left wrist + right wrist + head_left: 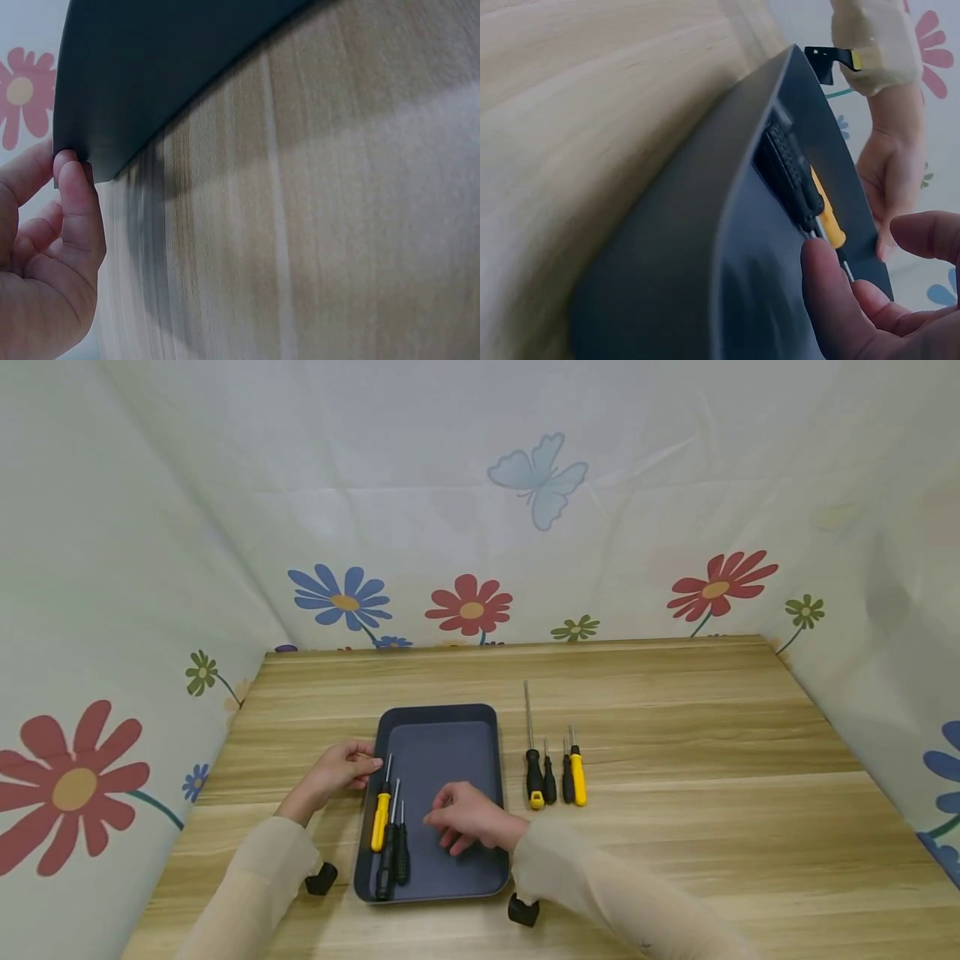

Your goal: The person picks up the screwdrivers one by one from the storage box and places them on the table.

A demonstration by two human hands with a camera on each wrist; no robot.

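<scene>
Sleeves (600,881) nearest, head view: left hand (339,772) pinches the tray (442,745), right hand (471,817) above it, loose and empty; three screwdrivers (380,823) inside left, four more (534,772) right on the table (712,752). Left wrist: pinch should steady it. Right wrist: best avoid nudging handles (784,171).

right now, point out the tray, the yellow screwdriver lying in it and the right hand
Tray (446,750): head view, on its bare floor.
Yellow screwdriver (380,821) in it: head view, on the yellow handle.
Right hand (468,816): head view, on the back of the hand.
</scene>
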